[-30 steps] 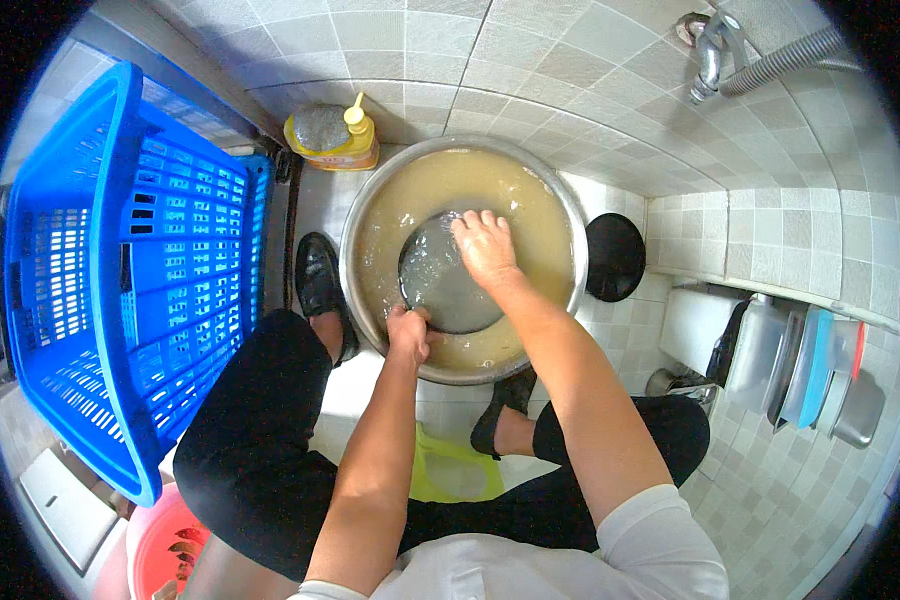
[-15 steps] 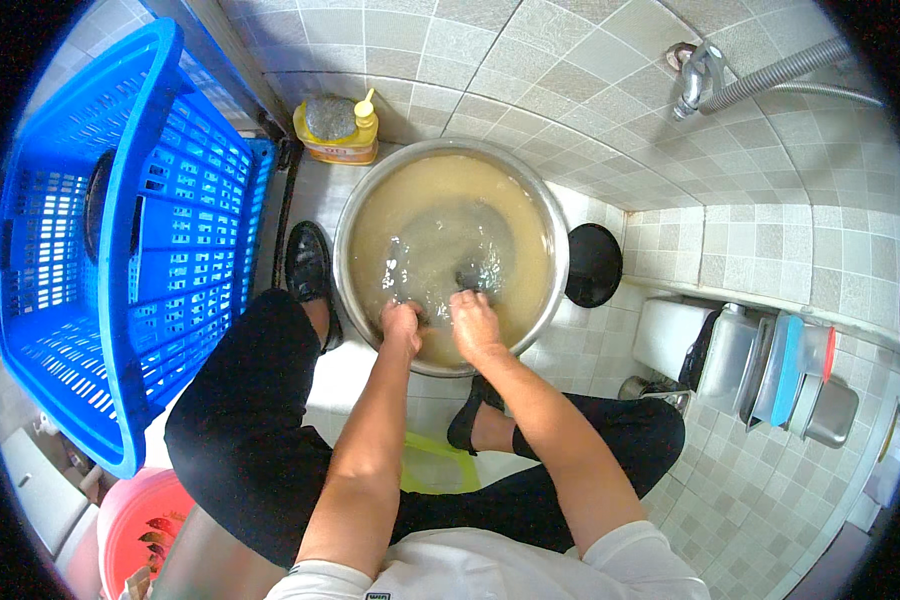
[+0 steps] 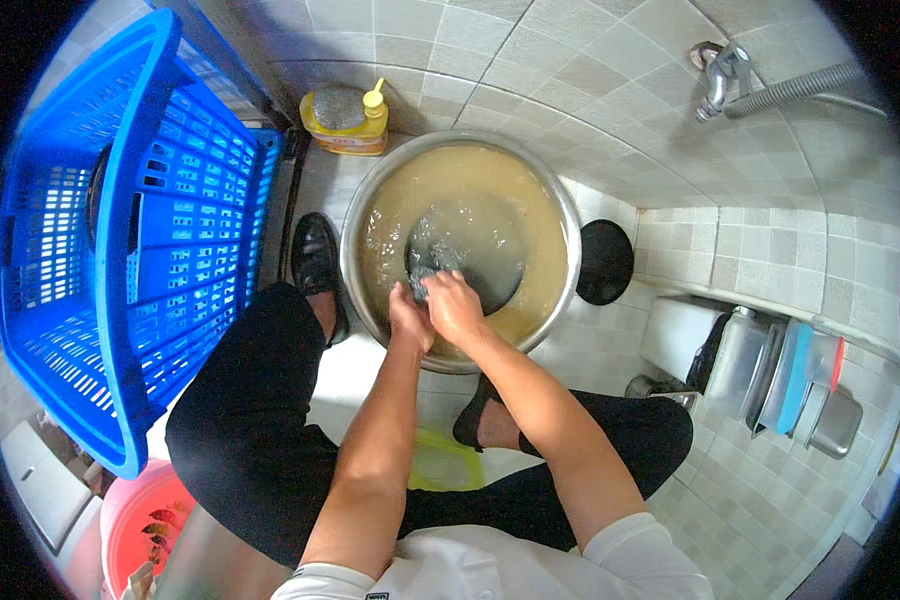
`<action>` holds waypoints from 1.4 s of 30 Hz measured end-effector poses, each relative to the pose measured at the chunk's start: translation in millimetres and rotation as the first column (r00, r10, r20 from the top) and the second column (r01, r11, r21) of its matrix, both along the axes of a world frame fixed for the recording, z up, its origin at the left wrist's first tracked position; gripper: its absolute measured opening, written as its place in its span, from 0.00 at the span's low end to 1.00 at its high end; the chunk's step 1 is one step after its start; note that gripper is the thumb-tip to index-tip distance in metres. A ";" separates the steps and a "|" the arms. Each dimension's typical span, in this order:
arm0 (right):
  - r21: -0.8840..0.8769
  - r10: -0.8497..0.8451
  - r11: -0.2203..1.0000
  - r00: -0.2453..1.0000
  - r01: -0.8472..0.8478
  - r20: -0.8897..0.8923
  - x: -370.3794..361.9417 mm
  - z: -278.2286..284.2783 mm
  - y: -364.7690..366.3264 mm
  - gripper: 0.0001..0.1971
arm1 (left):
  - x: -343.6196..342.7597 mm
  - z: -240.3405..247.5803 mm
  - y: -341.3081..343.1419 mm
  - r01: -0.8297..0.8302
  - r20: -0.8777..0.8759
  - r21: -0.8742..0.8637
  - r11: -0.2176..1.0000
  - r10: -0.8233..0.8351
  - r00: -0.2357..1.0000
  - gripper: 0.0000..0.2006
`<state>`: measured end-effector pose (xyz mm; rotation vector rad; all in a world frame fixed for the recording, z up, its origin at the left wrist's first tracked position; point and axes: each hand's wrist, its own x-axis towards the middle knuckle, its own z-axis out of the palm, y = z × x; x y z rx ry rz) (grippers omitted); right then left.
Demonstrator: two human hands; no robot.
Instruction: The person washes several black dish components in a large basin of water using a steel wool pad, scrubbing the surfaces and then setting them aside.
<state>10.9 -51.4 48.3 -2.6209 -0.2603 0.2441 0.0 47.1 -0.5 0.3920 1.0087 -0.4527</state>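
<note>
Water (image 3: 530, 190), cloudy tan, surrounds a dark round object (image 3: 480, 255) in a metal basin (image 3: 460, 137) mid-frame. I see left hand (image 3: 411, 320) and right hand (image 3: 453, 308), apart half a second ago, now together, curled, near its lower-left edge; what they grip I cannot tell.

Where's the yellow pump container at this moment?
In the head view, the yellow pump container stands just off the upper left of the metal basin, near the tiled wall, right of the blue basket.

Free room over the far side of the metal basin (image 3: 460, 138), blue basket (image 3: 111, 260) a barrier leftward
</note>
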 end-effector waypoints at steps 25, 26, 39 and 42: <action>-0.235 -0.104 0.962 0.981 0.141 0.165 109.5 -33.7 -40.5 0.12 | 18.5 15.0 8.6 0.514 -0.077 0.773 0.370 -0.750 0.657 0.17; -0.187 -0.061 0.977 0.973 0.104 0.222 108.2 -33.0 -31.5 0.13 | 16.8 15.0 9.3 0.487 -0.038 0.764 0.423 -0.724 0.689 0.16; -0.001 0.186 0.982 0.977 -0.187 0.099 11.9 -9.5 -41.2 0.14 | 11.3 -6.1 18.7 0.454 0.141 0.450 0.769 -0.563 0.815 0.16; -0.117 0.110 0.989 0.977 -0.090 0.181 27.8 -24.3 -53.9 0.13 | 19.7 12.4 13.5 0.597 0.003 0.570 0.565 -0.728 0.686 0.21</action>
